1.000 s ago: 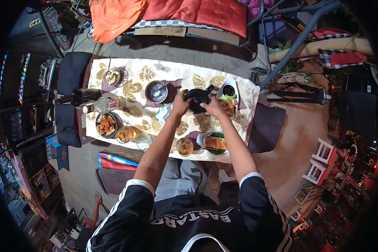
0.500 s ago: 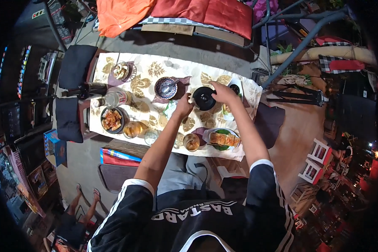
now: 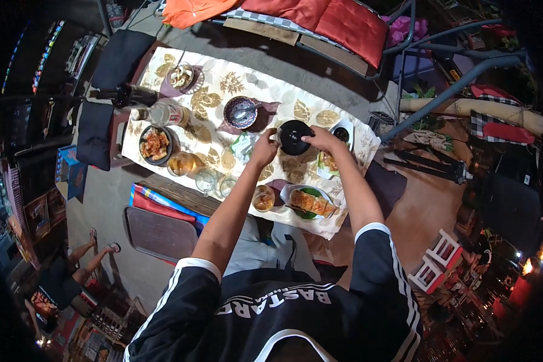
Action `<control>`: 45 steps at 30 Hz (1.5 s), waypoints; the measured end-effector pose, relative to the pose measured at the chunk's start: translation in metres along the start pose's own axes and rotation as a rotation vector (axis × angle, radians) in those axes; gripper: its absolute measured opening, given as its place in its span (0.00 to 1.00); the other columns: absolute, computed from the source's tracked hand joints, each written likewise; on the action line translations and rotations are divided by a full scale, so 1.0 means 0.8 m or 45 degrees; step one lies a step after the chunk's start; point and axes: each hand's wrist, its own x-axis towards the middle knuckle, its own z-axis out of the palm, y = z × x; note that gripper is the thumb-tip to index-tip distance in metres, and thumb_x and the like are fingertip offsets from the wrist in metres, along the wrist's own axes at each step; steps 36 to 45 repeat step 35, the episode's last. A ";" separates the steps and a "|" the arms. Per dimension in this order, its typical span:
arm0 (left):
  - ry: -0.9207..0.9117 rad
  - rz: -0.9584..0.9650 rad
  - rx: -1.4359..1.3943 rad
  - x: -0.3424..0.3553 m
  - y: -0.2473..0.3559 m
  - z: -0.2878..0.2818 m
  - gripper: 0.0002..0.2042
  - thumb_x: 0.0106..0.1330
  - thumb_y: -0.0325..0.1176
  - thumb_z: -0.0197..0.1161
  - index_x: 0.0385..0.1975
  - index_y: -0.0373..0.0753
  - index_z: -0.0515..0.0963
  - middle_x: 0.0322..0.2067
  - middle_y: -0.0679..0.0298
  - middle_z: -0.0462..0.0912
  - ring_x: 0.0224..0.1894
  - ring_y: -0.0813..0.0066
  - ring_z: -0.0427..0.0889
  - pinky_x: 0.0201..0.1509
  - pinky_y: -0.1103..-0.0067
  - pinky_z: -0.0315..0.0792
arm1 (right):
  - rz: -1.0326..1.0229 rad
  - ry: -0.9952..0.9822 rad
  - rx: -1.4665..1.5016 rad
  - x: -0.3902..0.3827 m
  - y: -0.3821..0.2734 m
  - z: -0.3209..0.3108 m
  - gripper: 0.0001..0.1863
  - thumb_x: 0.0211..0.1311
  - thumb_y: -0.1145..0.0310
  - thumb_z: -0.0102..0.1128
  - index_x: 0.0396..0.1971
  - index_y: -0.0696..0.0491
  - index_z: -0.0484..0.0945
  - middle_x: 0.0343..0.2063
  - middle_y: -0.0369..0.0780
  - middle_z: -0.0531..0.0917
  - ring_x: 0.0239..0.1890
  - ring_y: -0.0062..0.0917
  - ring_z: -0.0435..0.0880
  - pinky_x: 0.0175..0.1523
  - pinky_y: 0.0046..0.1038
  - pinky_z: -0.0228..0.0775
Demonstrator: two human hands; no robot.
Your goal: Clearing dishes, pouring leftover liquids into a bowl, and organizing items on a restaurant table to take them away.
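Between my hands is a round, glossy black dish (image 3: pixel 295 140), bowl-like, near the right half of the table. My left hand (image 3: pixel 265 148) has its fingers closed at the dish's left rim. From the right, my right hand (image 3: pixel 322 140) grips the opposite rim, thumb on top. Just left of them stands a patterned bowl (image 3: pixel 241 113) with a spoon (image 3: pixel 242 114) in it. A crumpled whitish-green packet or tissue (image 3: pixel 243 145) lies beside my left hand. Partly behind my right hand sits a long white plate (image 3: pixel 329 166) with food and a small dark sauce bowl (image 3: pixel 341 134).
Nearer me are an oval plate (image 3: pixel 285 194) of food on a green leaf and several glasses, one amber (image 3: pixel 263 198). At the left are a dark bowl (image 3: pixel 155 146) of food, bottles (image 3: pixel 166 113) and a snack dish (image 3: pixel 182 76). A red-cushioned bench (image 3: pixel 338 30) stands beyond the table.
The view has turned, so the table appears rotated clockwise. Both hands remain at the black dish's rim; the ring and centre seen inside it before now show less clearly.
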 end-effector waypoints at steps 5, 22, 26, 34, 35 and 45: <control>0.156 0.023 -0.076 -0.007 -0.011 0.006 0.24 0.61 0.22 0.56 0.59 0.31 0.67 0.55 0.49 0.76 0.47 0.61 0.81 0.51 0.71 0.73 | -0.109 0.024 0.134 -0.024 -0.015 0.006 0.28 0.59 0.54 0.65 0.50 0.61 0.77 0.47 0.52 0.82 0.50 0.38 0.81 0.56 0.34 0.69; 0.272 0.227 -0.145 -0.136 0.093 -0.031 0.21 0.63 0.21 0.54 0.58 0.37 0.68 0.52 0.58 0.77 0.47 0.70 0.78 0.51 0.75 0.73 | -0.517 -0.064 0.158 -0.135 -0.027 0.001 0.22 0.55 0.70 0.66 0.51 0.60 0.75 0.43 0.51 0.83 0.47 0.36 0.82 0.53 0.34 0.70; 0.307 0.254 -0.105 -0.172 0.130 -0.044 0.21 0.63 0.23 0.57 0.58 0.36 0.69 0.52 0.56 0.77 0.50 0.68 0.78 0.54 0.74 0.73 | -0.623 0.027 0.136 -0.166 -0.044 -0.001 0.19 0.56 0.72 0.63 0.49 0.60 0.75 0.41 0.52 0.82 0.46 0.40 0.82 0.51 0.35 0.71; 0.228 0.270 -0.087 -0.196 0.152 -0.070 0.21 0.64 0.26 0.60 0.58 0.36 0.69 0.53 0.57 0.77 0.52 0.67 0.77 0.56 0.73 0.71 | -0.610 0.049 0.109 -0.214 -0.081 -0.012 0.20 0.58 0.74 0.61 0.52 0.60 0.74 0.41 0.48 0.83 0.46 0.29 0.81 0.53 0.30 0.69; 0.193 0.271 -0.068 -0.193 0.151 -0.074 0.22 0.64 0.26 0.60 0.59 0.38 0.69 0.53 0.56 0.77 0.52 0.65 0.77 0.57 0.73 0.71 | -0.611 0.079 0.103 -0.217 -0.083 -0.011 0.21 0.58 0.73 0.62 0.52 0.59 0.74 0.41 0.48 0.83 0.46 0.29 0.81 0.54 0.30 0.69; 0.193 0.271 -0.068 -0.193 0.151 -0.074 0.22 0.64 0.26 0.60 0.59 0.38 0.69 0.53 0.56 0.77 0.52 0.65 0.77 0.57 0.73 0.71 | -0.611 0.079 0.103 -0.217 -0.083 -0.011 0.21 0.58 0.73 0.62 0.52 0.59 0.74 0.41 0.48 0.83 0.46 0.29 0.81 0.54 0.30 0.69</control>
